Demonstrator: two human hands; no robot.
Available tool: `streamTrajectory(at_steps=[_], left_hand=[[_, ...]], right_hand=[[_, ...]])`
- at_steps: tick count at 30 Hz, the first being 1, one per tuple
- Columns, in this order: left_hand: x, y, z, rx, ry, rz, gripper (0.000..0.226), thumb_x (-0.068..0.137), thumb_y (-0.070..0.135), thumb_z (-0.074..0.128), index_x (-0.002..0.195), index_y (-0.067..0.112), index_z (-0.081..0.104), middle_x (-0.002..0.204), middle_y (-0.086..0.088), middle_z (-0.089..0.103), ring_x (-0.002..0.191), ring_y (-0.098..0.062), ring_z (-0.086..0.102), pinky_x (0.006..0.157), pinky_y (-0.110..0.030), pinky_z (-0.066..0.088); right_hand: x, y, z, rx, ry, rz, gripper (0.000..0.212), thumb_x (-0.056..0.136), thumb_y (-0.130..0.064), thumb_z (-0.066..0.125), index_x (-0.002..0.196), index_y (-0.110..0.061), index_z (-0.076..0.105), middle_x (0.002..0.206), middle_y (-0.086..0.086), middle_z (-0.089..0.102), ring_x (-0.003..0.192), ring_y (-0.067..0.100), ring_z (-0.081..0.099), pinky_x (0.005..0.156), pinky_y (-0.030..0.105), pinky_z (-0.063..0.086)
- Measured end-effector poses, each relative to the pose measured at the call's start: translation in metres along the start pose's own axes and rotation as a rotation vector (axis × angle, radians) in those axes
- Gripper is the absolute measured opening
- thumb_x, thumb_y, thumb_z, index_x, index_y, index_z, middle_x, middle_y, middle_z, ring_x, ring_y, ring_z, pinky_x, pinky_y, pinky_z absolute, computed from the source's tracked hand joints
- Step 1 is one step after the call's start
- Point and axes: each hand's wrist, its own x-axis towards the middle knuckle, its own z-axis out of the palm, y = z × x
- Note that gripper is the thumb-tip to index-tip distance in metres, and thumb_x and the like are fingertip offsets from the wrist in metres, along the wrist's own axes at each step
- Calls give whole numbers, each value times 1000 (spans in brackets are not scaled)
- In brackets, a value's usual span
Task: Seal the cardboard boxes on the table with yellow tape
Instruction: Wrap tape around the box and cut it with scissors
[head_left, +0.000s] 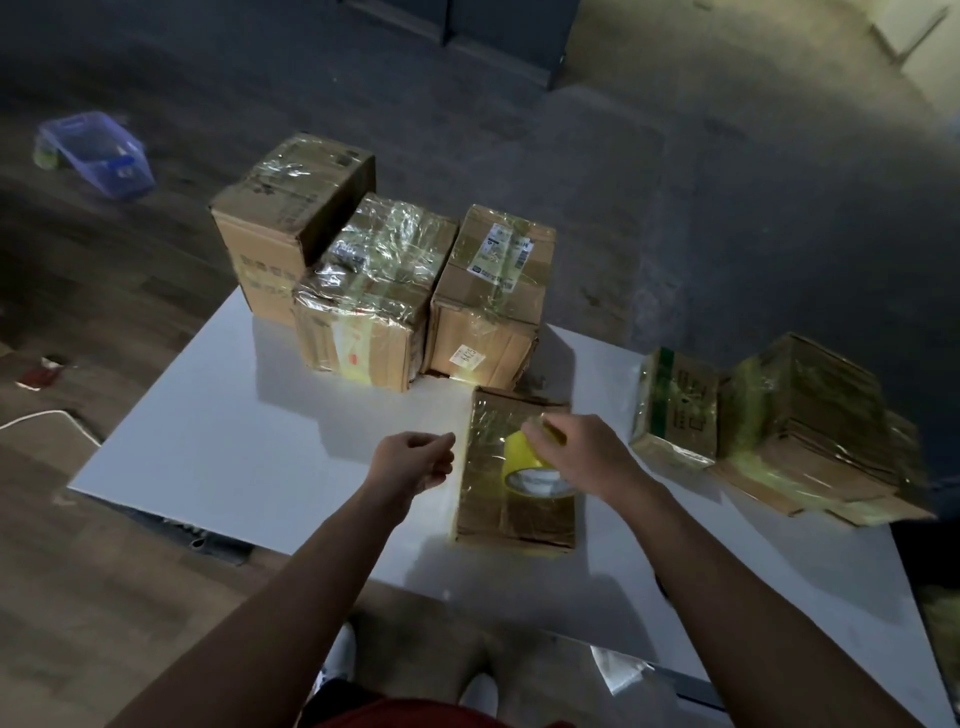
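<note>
On a white tabletop (218, 436) in a dim room, seen from above: several cardboard boxes, most already glossy with yellowish tape. Nearest, a small flat box (514, 499) lying lengthwise, a roll of yellow tape (527, 470) resting on its top face. Right hand (582, 452) over the roll, fingers (540, 428) pinched together at the roll's far upper edge — apparently on the tape's loose end, though too blurred to be sure. Left hand (415, 457) just beside the box's left edge, loosely curled, fingers nearly closed on nothing visible, not touching the box. Behind, three taller boxes clustered close: a back-left box (283, 208), a middle box (371, 291) heavily wrapped, a labelled box (493, 291) to its right. Off to the right, well apart from the near box, a green-striped box (675, 405) and a stack of flattened cardboard (810, 431), also taped. On the floor far left, a blue plastic bin (98, 153). Judged from this: about to pull a strip from the roll. Risks — with no hand steadying the box, a pull could drag the box or tip the roll off its top; a loose end could fold back and stick to itself or to the fingers; a strip laid skewed would wrinkle and miss the seam. Low light making the translucent end hard to find.
</note>
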Motion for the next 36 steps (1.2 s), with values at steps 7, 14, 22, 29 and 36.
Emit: streamTrajectory(at_steps=[7,14,22,29,36], left_hand=[[17,-21,0,5,71,-53,14,88,9,69,90,-3,61,74,-14,66,58,-17,61,52,-21,53],[32,-42,7,9,83,-112,12,89,9,67,83,0,61,71,-14,67,57,-16,58,56,-25,51],[31,-52,34,123,191,-61,13,93,17,61,98,8,54,92,-12,62,73,-18,57,61,-31,49],[46,-69,40,105,222,-272,51,80,45,70,104,2,61,114,-31,58,83,-37,61,82,-53,54],[20,-46,55,303,319,94,21,98,27,50,90,11,61,84,-5,62,70,-13,54,57,-26,41]], right_hand=[[7,-25,6,-247,18,-61,49,96,-41,46,56,-17,32,51,0,34,47,13,32,47,27,21],[10,-41,12,-363,-34,-49,47,98,-43,41,58,-19,32,54,-1,34,48,12,31,47,28,20],[7,-43,15,-340,-19,-39,46,99,-40,40,58,-19,30,52,-1,33,46,12,30,46,28,18],[6,-43,11,-324,-25,-23,46,99,-36,40,57,-18,30,53,0,32,46,11,29,46,28,18],[5,-41,11,-286,-16,-45,45,99,-35,41,59,-18,32,54,-1,34,47,11,31,47,28,21]])
